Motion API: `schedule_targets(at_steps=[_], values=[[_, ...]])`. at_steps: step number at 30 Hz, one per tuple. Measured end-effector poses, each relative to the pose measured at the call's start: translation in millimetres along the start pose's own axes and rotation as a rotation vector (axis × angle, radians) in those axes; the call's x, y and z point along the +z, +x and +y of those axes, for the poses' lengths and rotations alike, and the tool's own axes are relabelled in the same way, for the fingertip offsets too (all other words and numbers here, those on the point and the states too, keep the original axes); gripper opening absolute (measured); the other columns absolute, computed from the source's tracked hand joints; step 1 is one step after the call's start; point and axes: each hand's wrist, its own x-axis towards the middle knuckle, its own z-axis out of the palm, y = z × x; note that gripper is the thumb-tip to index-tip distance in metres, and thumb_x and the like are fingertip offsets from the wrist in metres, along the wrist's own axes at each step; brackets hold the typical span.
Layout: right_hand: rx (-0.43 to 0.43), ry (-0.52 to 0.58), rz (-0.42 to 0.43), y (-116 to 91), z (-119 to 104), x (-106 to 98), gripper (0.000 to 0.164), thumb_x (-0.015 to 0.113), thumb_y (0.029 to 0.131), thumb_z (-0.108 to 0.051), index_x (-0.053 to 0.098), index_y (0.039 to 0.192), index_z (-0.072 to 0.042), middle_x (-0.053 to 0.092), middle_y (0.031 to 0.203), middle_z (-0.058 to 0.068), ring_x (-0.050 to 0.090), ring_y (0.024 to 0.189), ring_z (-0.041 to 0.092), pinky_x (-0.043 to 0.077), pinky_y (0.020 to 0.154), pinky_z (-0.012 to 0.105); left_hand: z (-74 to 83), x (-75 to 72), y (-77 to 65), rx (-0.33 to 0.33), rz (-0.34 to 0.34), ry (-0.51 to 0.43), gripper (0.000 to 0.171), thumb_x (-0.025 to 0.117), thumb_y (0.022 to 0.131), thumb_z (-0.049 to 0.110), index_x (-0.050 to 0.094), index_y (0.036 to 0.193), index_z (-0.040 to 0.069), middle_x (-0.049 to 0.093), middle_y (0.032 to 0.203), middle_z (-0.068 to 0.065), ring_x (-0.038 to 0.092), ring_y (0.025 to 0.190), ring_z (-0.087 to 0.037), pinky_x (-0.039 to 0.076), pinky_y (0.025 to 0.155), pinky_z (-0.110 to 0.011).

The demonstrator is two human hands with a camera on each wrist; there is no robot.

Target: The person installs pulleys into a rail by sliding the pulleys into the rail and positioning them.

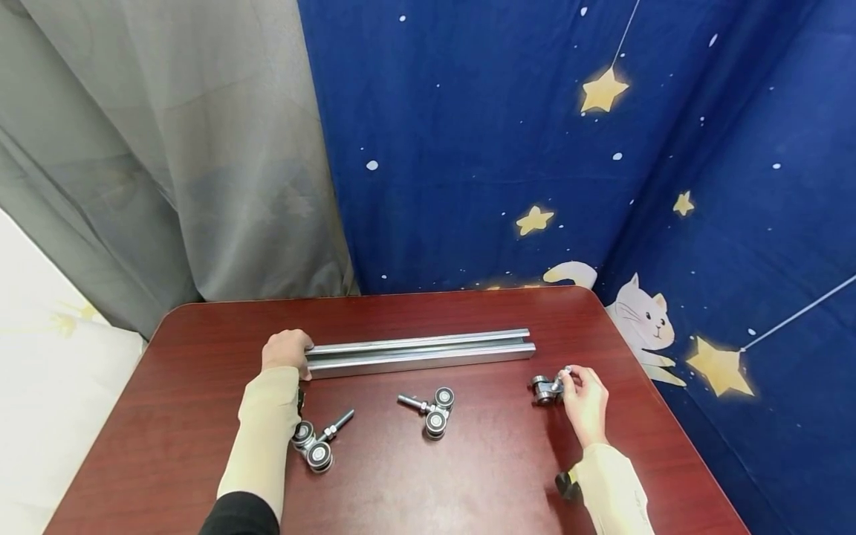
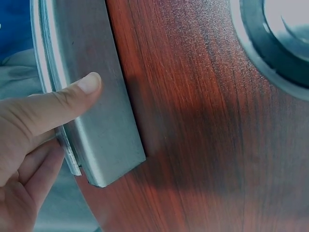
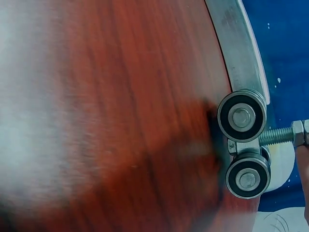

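A straight metal channel rail lies across the table, its slot facing up. At the rail's left end my left hand grips it; in the left wrist view the thumb presses the near side wall while the other fingers go round the far side. Between thumb and fingers my right hand pinches the bolt of a roller trolley, just beyond the rail's right end. The right wrist view shows the trolley's wheels beside the rail end, with the threaded bolt pointing away from the table.
Two more roller trolleys lie on the table: one in front of the rail's middle, another beside my left forearm. The red-brown table ends at a blue star-patterned curtain and a grey curtain.
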Motion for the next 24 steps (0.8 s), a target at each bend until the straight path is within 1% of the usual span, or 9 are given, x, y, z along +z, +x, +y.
schedule_targets(at_steps=[3, 6, 9, 15, 19, 24], values=[[0.002, -0.008, 0.002, 6, 3, 3, 0.010, 0.062, 0.080, 0.002, 0.064, 0.088, 0.007, 0.062, 0.082, 0.016, 0.064, 0.072, 0.033, 0.031, 0.064, -0.005, -0.2, -0.3, -1.1, 0.003, 0.004, 0.003, 0.059, 0.086, 0.048, 0.006, 0.067, 0.104, 0.004, 0.065, 0.101, -0.018, 0.058, 0.086, -0.041, 0.049, 0.068, -0.049], [0.005, -0.007, 0.006, 13, 7, 6, 0.009, 0.061, 0.080, 0.003, 0.063, 0.088, 0.007, 0.061, 0.082, 0.016, 0.064, 0.073, 0.032, 0.031, 0.064, -0.005, 2.0, -1.8, -2.1, 0.001, 0.009, 0.000, 0.059, 0.086, 0.048, 0.005, 0.068, 0.104, 0.004, 0.065, 0.100, -0.018, 0.058, 0.085, -0.041, 0.049, 0.068, -0.049], [-0.010, -0.013, 0.009, 19, 10, 9, 0.009, 0.062, 0.080, 0.002, 0.063, 0.087, 0.007, 0.061, 0.082, 0.017, 0.064, 0.072, 0.031, 0.030, 0.063, -0.005, 2.8, -3.3, -2.9, -0.007, 0.009, 0.003, 0.059, 0.086, 0.048, 0.005, 0.068, 0.104, 0.004, 0.065, 0.100, -0.018, 0.058, 0.085, -0.040, 0.049, 0.067, -0.049], [-0.027, -0.060, 0.011, 30, 16, 11, 0.010, 0.062, 0.080, 0.000, 0.064, 0.087, 0.005, 0.062, 0.082, 0.016, 0.063, 0.073, 0.031, 0.029, 0.062, 0.001, 4.1, -3.9, -2.2, -0.009, 0.009, 0.005, 0.058, 0.086, 0.047, 0.005, 0.068, 0.103, 0.003, 0.065, 0.100, -0.018, 0.058, 0.085, -0.040, 0.049, 0.067, -0.048], [-0.026, -0.074, 0.007, 33, 18, 13, 0.010, 0.062, 0.080, -0.002, 0.064, 0.087, 0.005, 0.062, 0.082, 0.017, 0.063, 0.074, 0.031, 0.030, 0.062, 0.004, 4.2, -3.6, -1.3, -0.015, 0.008, 0.009, 0.058, 0.086, 0.047, 0.005, 0.068, 0.103, 0.004, 0.065, 0.100, -0.018, 0.059, 0.085, -0.040, 0.049, 0.066, -0.048], [-0.019, -0.075, 0.006, 35, 20, 13, 0.009, 0.062, 0.080, 0.000, 0.065, 0.087, 0.005, 0.062, 0.083, 0.017, 0.063, 0.074, 0.031, 0.029, 0.061, 0.002, 4.0, -3.2, -1.0, -0.016, 0.007, 0.005, 0.060, 0.086, 0.047, 0.004, 0.068, 0.104, 0.004, 0.065, 0.100, -0.018, 0.058, 0.085, -0.041, 0.049, 0.066, -0.048]])
